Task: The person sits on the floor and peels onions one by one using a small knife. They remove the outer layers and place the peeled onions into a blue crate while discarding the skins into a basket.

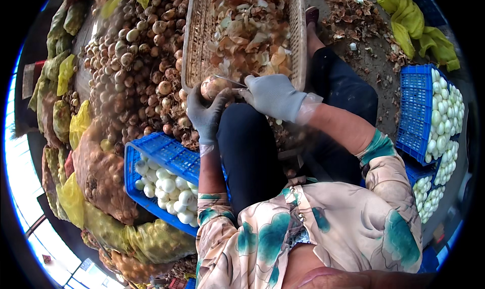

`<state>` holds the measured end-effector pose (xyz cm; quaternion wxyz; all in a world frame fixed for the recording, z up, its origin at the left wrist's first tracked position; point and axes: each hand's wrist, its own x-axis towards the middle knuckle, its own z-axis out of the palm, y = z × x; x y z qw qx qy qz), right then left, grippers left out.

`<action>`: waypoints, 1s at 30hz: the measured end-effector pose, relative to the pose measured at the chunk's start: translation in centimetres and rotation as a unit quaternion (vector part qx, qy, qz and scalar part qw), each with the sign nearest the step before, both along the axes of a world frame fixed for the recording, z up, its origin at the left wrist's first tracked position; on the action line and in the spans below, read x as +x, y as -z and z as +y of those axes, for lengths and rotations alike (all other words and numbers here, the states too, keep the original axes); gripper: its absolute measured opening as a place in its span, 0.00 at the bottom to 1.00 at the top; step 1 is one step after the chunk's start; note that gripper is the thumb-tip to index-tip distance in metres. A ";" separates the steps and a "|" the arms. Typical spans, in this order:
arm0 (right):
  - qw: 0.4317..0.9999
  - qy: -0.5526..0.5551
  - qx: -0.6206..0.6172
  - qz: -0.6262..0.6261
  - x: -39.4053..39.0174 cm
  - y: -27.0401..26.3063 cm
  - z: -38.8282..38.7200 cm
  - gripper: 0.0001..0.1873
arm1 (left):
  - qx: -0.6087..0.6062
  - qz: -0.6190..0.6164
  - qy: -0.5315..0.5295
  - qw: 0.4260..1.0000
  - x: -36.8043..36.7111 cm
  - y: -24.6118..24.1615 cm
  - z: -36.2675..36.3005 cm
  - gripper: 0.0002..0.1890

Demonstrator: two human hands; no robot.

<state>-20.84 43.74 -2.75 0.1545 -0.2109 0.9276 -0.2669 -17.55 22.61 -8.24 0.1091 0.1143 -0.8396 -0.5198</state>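
My left hand (207, 112), in a grey glove, is closed around an unpeeled onion (214, 87) just above my knee. In my gloved right hand (271, 95) is a knife, its thin blade (231, 80) lying close against the onion's right side; the handle is mostly hidden by my fingers. Beyond both hands stands a pale woven plastic basket (300, 42) filled with loose onion skins (246, 35). By my left forearm, a blue plastic crate (163, 152) holds peeled white onions (168, 186).
A large heap of unpeeled onions (129, 80) spreads to the left. Behind it lie filled mesh sacks (102, 171). Blue crates (415, 110) of peeled onions are stacked at right. Onion skins (356, 16) litter the floor near a yellow-green mesh bag (407, 16).
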 end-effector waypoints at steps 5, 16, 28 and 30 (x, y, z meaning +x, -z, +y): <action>0.998 -0.026 0.063 -0.008 -0.6 -0.1 -0.6 0.17 | -0.069 -0.005 0.028 0.997 -0.5 -0.2 -0.2 0.29; 0.997 -0.033 0.032 -0.063 -0.9 -1.4 -1.0 0.16 | 0.157 -0.014 -0.011 0.987 0.1 0.1 -0.3 0.32; 0.989 -0.124 0.076 -0.021 -1.4 -1.5 -2.0 0.12 | 0.112 -0.007 -0.016 0.994 0.3 0.6 0.1 0.32; 0.988 -0.130 0.076 -0.023 -1.5 -1.2 -2.1 0.13 | 0.124 -0.017 -0.018 0.992 0.3 0.3 0.0 0.32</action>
